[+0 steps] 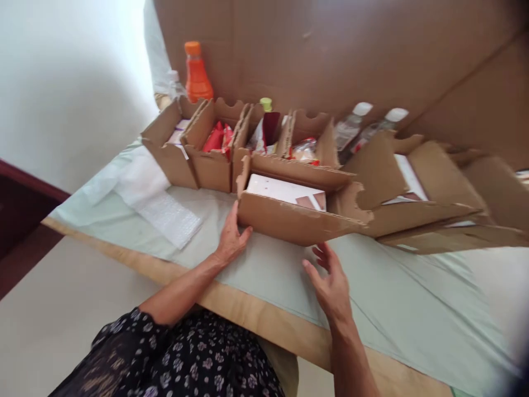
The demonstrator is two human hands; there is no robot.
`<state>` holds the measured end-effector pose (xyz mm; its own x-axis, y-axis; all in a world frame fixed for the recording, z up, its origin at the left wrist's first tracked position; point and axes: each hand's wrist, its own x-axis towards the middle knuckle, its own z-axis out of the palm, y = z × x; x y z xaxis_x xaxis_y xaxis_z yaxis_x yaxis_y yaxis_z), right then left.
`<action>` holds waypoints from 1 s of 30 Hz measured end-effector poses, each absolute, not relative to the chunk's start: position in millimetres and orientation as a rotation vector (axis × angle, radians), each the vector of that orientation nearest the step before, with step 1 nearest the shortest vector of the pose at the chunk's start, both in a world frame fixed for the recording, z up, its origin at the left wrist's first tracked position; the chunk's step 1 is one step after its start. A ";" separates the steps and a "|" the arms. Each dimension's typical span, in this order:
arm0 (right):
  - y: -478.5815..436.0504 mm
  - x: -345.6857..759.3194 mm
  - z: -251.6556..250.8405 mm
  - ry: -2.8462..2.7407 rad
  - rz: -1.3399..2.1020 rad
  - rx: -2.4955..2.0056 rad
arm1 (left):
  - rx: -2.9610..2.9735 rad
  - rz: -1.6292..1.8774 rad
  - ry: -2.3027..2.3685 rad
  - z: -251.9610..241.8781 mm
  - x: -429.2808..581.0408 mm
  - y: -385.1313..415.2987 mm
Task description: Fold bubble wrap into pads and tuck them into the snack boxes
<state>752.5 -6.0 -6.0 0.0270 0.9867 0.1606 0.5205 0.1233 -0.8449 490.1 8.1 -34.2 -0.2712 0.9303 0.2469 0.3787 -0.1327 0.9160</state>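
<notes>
In the middle of the table stands an open cardboard box [285, 218], turned lengthwise in front of a row of similar boxes. A white carton [285, 189] with brown patches lies inside it. My left hand [232, 238] grips the box's lower left corner, fingers along the end and thumb at the front. Close to the box's lower right edge is my right hand [330, 275], its fingers apart and nothing in it. Whether its fingertips touch the cardboard, I cannot tell.
Behind are cardboard boxes [215, 171] with red packets [217, 138] and other goods. An orange bottle [198, 77] and clear bottles [351, 125] stand at the back. Bubble wrap [169, 218] lies left on the pale tablecloth [264, 270]. More boxes [425, 218] stand right.
</notes>
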 end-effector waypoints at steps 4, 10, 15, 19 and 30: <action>-45.5 735.5 -3.9 -1.551 0.395 -1.535 | 1.296 1.289 1.628 -23.8 489.0 -18.9; -42.7 662.8 1.3 -2.043 0.448 -1.106 | 1.279 1.044 1.442 1.2 461.8 -115.3; 2.9 543.4 15.8 -2.475 0.612 -0.987 | 1.131 1.321 1.614 6.9 418.9 -159.4; 17.6 464.3 22.4 -2.517 0.718 -1.114 | 0.968 1.439 1.699 1.9 392.9 -169.1; -44.6 613.1 34.5 -1.809 1.525 -1.181 | 0.259 1.452 1.116 9.9 389.0 -177.5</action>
<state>613.1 -44.6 34.5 -0.5041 0.8492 -0.1571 0.2987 0.0007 -0.9544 389.0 -177.5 9.9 -0.2500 0.8624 -0.4403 -0.6469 0.1896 0.7386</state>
